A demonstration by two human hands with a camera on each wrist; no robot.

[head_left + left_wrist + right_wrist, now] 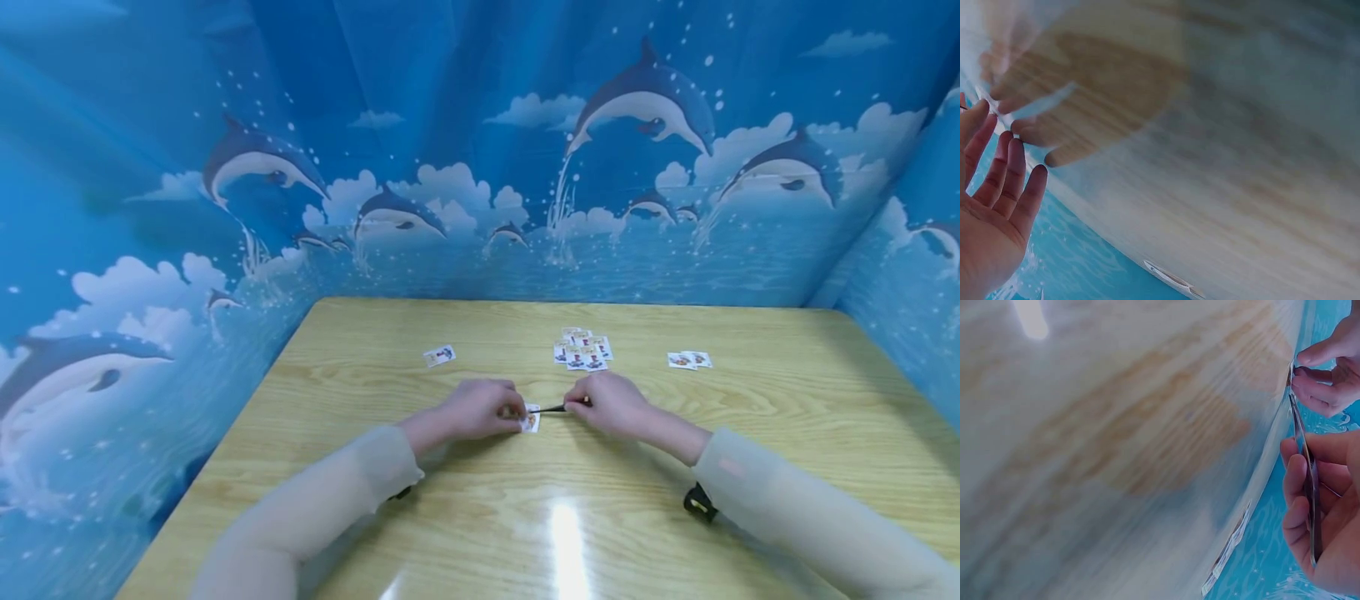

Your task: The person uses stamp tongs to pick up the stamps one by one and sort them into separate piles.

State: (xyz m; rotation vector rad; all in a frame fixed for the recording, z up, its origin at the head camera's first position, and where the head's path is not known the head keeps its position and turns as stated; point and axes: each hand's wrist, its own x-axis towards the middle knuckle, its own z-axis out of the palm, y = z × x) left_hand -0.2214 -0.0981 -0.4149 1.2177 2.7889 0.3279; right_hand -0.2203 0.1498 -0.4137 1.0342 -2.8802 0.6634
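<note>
My left hand [480, 408] holds a small white card [531, 419] with an orange picture at its left side, thumb and fingertips meeting the card at the table. In the left wrist view the other fingers of that left hand [997, 206] are spread. Black tweezers [553, 409] are gripped in my right hand [611, 404], their tips touching the card's upper part. The right wrist view shows the tweezers [1311, 487] lying between the right thumb and fingers, pointing at the left fingertips. How firmly the left fingers pinch the card is partly hidden.
Behind the hands lies a cluster of several overlapping picture cards [583, 350]. A single card [439, 356] is at the back left, and overlapping cards [684, 360] lie at the back right. A blue dolphin-print curtain [480, 150] borders the glossy wooden table [750, 467].
</note>
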